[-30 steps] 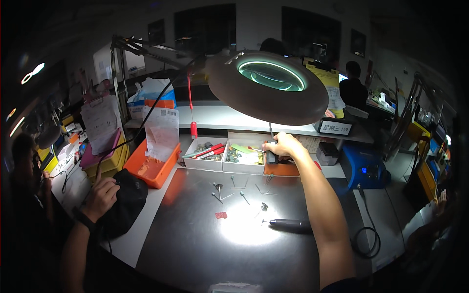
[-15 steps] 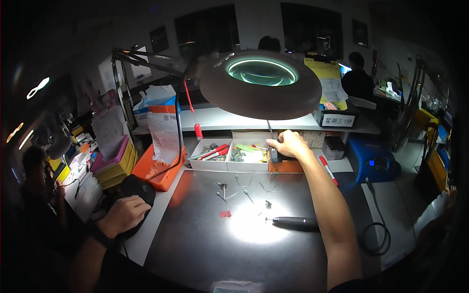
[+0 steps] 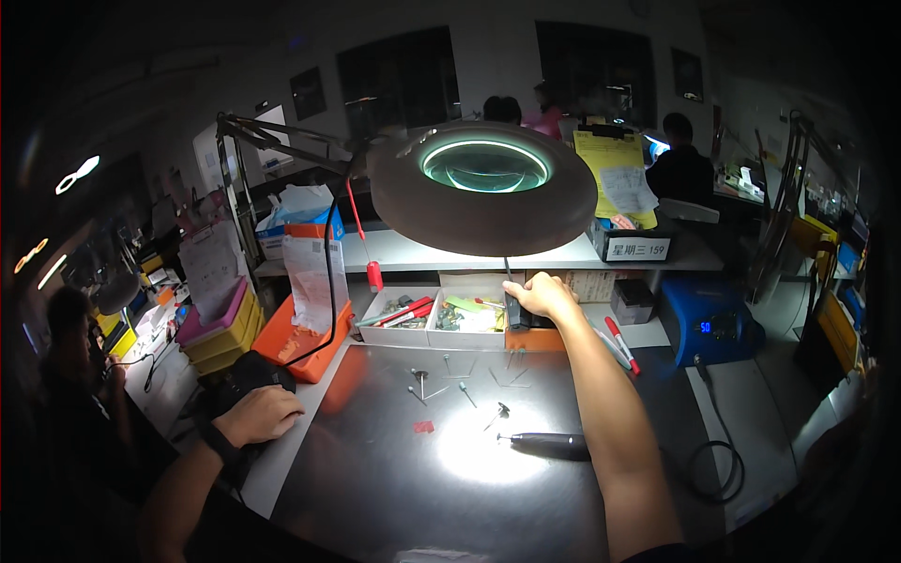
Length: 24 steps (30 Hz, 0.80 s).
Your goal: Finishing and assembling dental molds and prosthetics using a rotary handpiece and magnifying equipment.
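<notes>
At the back of the dark work mat [image 3: 375, 488], my right hand [image 3: 542, 295] is closed, thumb and fingers on an upright dark block [image 3: 513, 312] with a thin dark line running up from it. An orange box [image 3: 537, 339] stands below that hand. My left hand [image 3: 261, 416] lies palm down with curled fingers, beside a black soft-looking item [image 3: 251, 373]; its palm is hidden. Nearer me on the mat lie a black pen-shaped rotary handpiece [image 3: 549, 446], a small disc-headed bit [image 3: 503, 410], several thin-shanked bits [image 3: 466, 392] and a red scrap [image 3: 424, 427].
A large ring magnifier lamp [image 3: 394, 211] hangs over the mat. Behind are white trays of pens [image 3: 385, 335] and small parts [image 3: 441, 341]. An orange bin [image 3: 310, 361] stands left; red pens [image 3: 622, 345] and a blue control box [image 3: 690, 347] are right. Other people sit farther off.
The whole view has shifted slightly. My left hand has slid a little off the black item, toward the mat. My right hand stays at the dark block.
</notes>
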Each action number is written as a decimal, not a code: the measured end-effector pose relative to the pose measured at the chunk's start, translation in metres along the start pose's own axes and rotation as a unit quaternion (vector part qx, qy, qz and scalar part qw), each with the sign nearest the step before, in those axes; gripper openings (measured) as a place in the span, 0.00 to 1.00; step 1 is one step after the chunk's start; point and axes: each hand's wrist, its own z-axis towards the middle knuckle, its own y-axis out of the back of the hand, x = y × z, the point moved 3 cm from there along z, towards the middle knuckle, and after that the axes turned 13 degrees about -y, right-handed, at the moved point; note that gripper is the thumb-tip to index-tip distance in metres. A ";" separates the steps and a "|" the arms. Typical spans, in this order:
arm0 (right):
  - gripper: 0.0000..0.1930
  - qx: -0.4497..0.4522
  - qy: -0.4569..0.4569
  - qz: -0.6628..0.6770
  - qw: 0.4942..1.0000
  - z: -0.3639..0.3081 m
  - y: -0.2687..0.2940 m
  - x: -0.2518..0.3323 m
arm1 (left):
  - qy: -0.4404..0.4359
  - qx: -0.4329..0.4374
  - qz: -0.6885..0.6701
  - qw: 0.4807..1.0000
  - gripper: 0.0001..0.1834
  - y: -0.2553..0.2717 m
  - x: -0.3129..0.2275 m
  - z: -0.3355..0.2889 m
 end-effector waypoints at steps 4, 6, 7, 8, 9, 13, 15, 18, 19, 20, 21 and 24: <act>0.34 -0.013 0.000 -0.010 1.000 0.003 -0.003 0.000 | -0.015 0.038 -0.001 0.999 0.05 0.000 -0.011 0.006; 0.34 -0.006 0.004 -0.007 1.000 -0.003 -0.002 0.000 | -0.018 0.050 -0.010 0.999 0.04 0.003 -0.026 0.016; 0.33 -0.006 0.012 0.000 1.000 -0.009 0.001 0.003 | -0.023 0.062 -0.018 0.998 0.04 0.004 -0.034 0.023; 0.33 -0.005 0.022 0.006 1.000 -0.011 0.001 0.005 | -0.015 0.063 -0.020 0.998 0.04 0.006 -0.041 0.029; 0.32 -0.001 0.030 0.016 0.999 -0.008 0.001 0.004 | -0.045 0.084 -0.017 0.995 0.05 0.010 -0.054 0.036; 0.30 -0.014 0.112 0.037 0.993 -0.004 0.009 -0.008 | -0.141 0.086 -0.044 0.985 0.05 0.008 -0.085 0.064; 0.28 -0.053 0.184 0.049 0.980 -0.009 0.016 -0.008 | -0.140 0.106 -0.055 0.983 0.07 0.010 -0.097 0.082; 0.22 -0.062 0.270 0.105 0.955 -0.023 0.035 -0.024 | -0.177 0.078 -0.052 0.980 0.03 0.005 -0.117 0.129; 0.20 -0.117 0.330 0.089 0.932 -0.026 0.035 -0.029 | -0.171 0.052 -0.090 0.980 0.01 0.016 -0.126 0.143; 0.18 -0.182 0.382 0.068 0.904 -0.037 0.043 -0.032 | -0.189 0.013 -0.093 0.977 0.01 0.012 -0.131 0.161; 0.15 -0.153 0.397 0.075 0.902 -0.050 0.042 -0.025 | -0.178 0.034 -0.071 0.981 0.01 0.021 -0.136 0.176; 0.11 -0.009 0.345 0.079 0.935 -0.094 0.059 -0.008 | -0.155 -0.011 -0.093 0.983 0.01 0.024 -0.133 0.222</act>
